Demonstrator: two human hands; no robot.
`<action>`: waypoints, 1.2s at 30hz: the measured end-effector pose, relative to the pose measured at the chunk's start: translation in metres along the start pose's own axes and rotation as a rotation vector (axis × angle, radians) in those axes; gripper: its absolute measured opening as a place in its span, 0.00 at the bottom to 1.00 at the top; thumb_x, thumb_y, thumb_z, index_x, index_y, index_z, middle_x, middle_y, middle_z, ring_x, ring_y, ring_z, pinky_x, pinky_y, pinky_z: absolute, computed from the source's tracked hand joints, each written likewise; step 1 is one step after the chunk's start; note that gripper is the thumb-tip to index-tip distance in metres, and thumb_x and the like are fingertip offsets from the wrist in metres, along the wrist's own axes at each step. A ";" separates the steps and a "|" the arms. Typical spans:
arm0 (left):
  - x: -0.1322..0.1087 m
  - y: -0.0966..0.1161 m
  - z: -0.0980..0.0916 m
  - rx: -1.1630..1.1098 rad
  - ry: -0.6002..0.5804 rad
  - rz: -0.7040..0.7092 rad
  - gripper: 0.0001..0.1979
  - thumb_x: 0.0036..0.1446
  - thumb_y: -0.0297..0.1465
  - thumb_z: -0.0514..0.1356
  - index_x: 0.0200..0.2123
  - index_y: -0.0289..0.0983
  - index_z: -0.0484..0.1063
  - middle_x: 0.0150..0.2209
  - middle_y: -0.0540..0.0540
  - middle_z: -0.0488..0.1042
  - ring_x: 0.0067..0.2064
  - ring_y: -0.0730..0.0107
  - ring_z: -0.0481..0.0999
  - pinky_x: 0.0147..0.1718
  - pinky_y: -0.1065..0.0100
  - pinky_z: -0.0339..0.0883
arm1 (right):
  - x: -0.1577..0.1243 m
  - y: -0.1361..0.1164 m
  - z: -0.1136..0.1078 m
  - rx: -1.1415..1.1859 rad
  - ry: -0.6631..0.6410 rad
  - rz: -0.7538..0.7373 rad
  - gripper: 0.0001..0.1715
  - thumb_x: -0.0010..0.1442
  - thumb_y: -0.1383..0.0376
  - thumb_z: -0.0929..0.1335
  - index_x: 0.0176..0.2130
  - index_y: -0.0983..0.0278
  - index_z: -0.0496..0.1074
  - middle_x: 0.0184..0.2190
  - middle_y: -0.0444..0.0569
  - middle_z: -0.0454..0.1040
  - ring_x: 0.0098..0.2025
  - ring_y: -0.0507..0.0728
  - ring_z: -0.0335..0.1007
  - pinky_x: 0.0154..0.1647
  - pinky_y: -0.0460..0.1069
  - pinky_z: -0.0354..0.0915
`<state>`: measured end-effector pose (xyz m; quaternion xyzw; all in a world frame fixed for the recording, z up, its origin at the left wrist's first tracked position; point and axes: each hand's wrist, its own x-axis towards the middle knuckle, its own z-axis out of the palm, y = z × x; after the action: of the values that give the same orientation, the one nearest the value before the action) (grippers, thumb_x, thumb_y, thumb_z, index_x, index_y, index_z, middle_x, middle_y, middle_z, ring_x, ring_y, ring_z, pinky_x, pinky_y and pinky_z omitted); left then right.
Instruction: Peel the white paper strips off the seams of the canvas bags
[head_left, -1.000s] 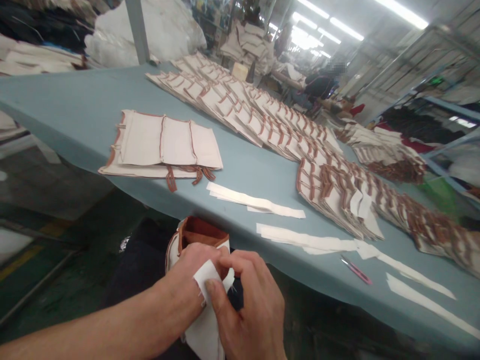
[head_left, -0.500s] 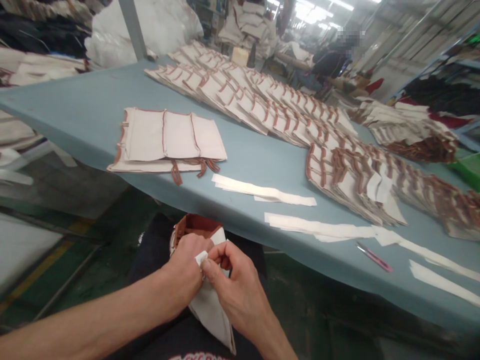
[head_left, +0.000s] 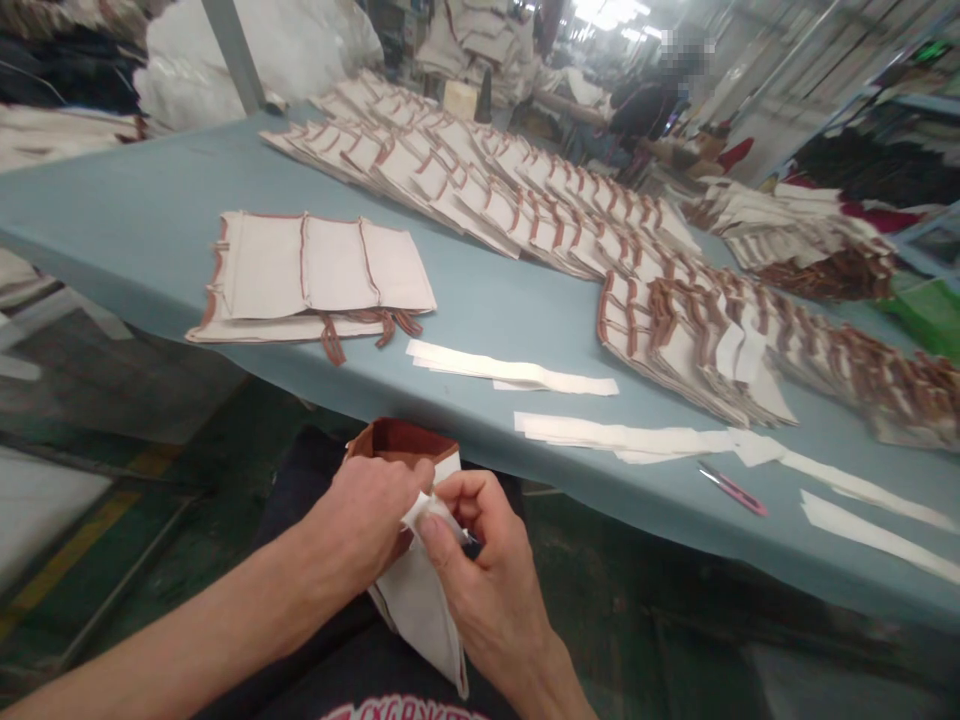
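Note:
On my lap lies a cream fabric pouch with a brown inner side showing at its top. My left hand is closed at the pouch's upper part, its fingertips partly hidden. Close beside it, my right hand pinches a small white strip between thumb and fingers, over the pouch. The strip's near end touches or nearly touches my left hand; which one, I cannot tell.
A blue-covered table stands in front of me. It bears cream panels with brown trim, white strips, a pink-handled cutting tool and long rows of cream and brown pieces. A person is at the back.
More of the white strip now shows, and my right thumb lies across it. My left hand's fingers have shifted slightly right. The view has turned a little, so the table things sit farther left.

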<state>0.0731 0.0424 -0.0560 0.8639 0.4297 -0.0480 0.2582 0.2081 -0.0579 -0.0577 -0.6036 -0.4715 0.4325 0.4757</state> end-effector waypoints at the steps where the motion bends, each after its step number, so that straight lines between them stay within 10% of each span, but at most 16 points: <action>1: -0.003 -0.002 -0.002 -0.019 0.021 0.010 0.05 0.63 0.22 0.63 0.39 0.37 0.78 0.34 0.41 0.85 0.37 0.48 0.85 0.33 0.61 0.65 | 0.001 0.001 -0.002 0.032 -0.013 0.054 0.09 0.67 0.59 0.71 0.46 0.60 0.73 0.37 0.46 0.83 0.36 0.56 0.79 0.38 0.50 0.71; 11: -0.040 -0.007 -0.007 -0.731 0.154 0.082 0.21 0.77 0.44 0.54 0.33 0.41 0.76 0.33 0.52 0.79 0.34 0.67 0.77 0.33 0.69 0.66 | 0.011 -0.012 -0.019 0.058 -0.123 0.249 0.13 0.63 0.57 0.76 0.42 0.62 0.76 0.31 0.43 0.78 0.31 0.53 0.71 0.31 0.46 0.64; 19: -0.046 -0.019 0.001 -0.808 0.169 0.121 0.23 0.76 0.45 0.59 0.30 0.40 0.77 0.27 0.54 0.75 0.29 0.70 0.73 0.27 0.71 0.63 | 0.020 -0.022 -0.024 0.150 -0.320 0.399 0.21 0.59 0.50 0.80 0.38 0.62 0.75 0.28 0.39 0.72 0.28 0.50 0.61 0.29 0.46 0.54; 36: -0.048 -0.017 -0.009 -1.109 0.006 0.028 0.30 0.74 0.53 0.58 0.27 0.37 0.76 0.26 0.52 0.67 0.27 0.72 0.62 0.23 0.73 0.57 | 0.005 -0.033 -0.024 0.045 -0.264 0.304 0.12 0.68 0.55 0.75 0.39 0.61 0.75 0.25 0.38 0.73 0.25 0.50 0.60 0.27 0.46 0.53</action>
<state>0.0285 0.0210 -0.0401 0.6042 0.3798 0.1913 0.6739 0.2267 -0.0538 -0.0212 -0.5950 -0.4233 0.5852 0.3525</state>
